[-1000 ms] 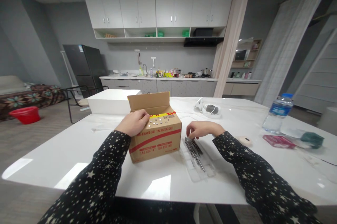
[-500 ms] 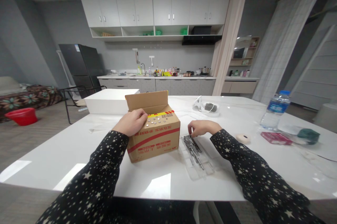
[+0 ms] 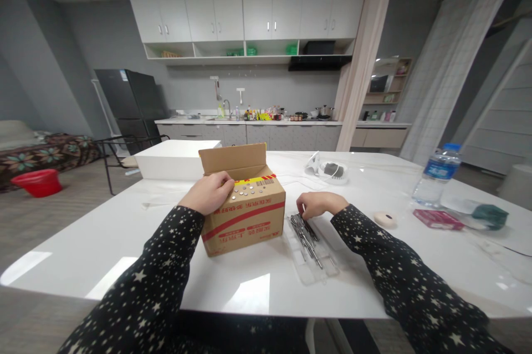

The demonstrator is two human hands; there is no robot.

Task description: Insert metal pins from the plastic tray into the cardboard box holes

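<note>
A small cardboard box (image 3: 245,218) with red stripes stands on the white table (image 3: 124,237), its back flap raised. Several small silver discs (image 3: 248,191) sit in rows on its closed top. My left hand (image 3: 209,192) rests curled on the box's top left corner, gripping it. To the right lies a clear plastic tray (image 3: 312,257) holding several thin dark metal rods (image 3: 305,231). My right hand (image 3: 317,203) hovers over the far end of the rods, its fingers curled and pinched at them.
A white flat box (image 3: 174,159) lies behind the cardboard one. A water bottle (image 3: 436,175), a pink packet (image 3: 437,219), a teal object (image 3: 490,215), a round beige thing (image 3: 385,219) and a white container (image 3: 332,171) are on the right. Kitchen counter behind; red basin (image 3: 38,182) on floor.
My right hand has drawn slightly closer to the rods and its fingers have tightened on them. The left hand stays on the box.
</note>
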